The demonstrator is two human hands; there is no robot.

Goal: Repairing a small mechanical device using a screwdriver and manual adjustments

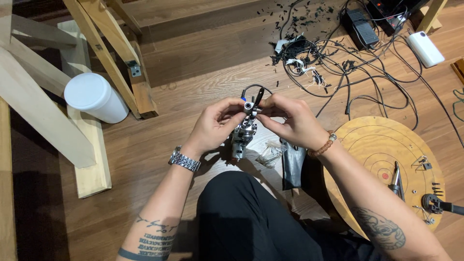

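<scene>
Left hand (pixel 215 126) and right hand (pixel 290 121) both pinch small metal motor assembly (pixel 244 133), fingers closed on its top, held above wooden floor (pixel 193 87), over lap. White tub (pixel 96 97) stands well apart to left.

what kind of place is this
Likely a home workshop or hobby space. The person sits on a wood floor by tangled black cables, a round wooden board carrying small tools, and timber frame legs.
</scene>
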